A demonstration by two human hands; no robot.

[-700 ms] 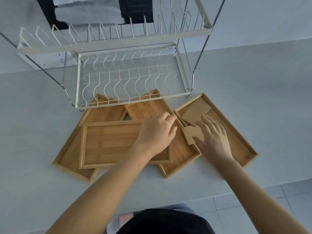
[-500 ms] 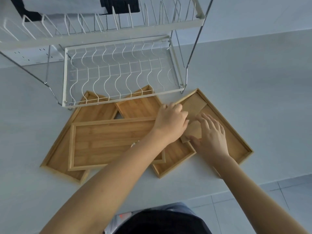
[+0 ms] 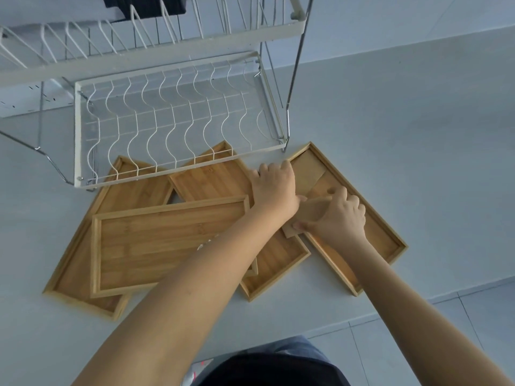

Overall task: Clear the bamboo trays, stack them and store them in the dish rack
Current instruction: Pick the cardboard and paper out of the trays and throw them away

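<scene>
Several bamboo trays lie overlapping on the white counter: a left tray (image 3: 80,260), one on top of it (image 3: 167,246), a middle tray (image 3: 276,263) and a right tray (image 3: 384,232). A flat brown card (image 3: 306,171) lies in the right tray's far corner. My right hand (image 3: 340,218) pinches a second, smaller brown card (image 3: 309,213) over the right tray's near rim, one edge raised. My left hand (image 3: 274,188) rests knuckles up where the middle and right trays meet. Its fingers curl beside the far card, and what they hold is hidden.
The white wire dish rack stands just beyond the trays, its lower tier (image 3: 172,115) overhanging their far ends and its upper tier (image 3: 156,48) above. A chrome leg (image 3: 288,129) lands by the right tray's corner. The counter edge (image 3: 390,310) and tiled floor lie near right.
My right hand has closed on the small card and tipped it up. My left hand has slid right and farther, from the middle tray to the rim beside the far card.
</scene>
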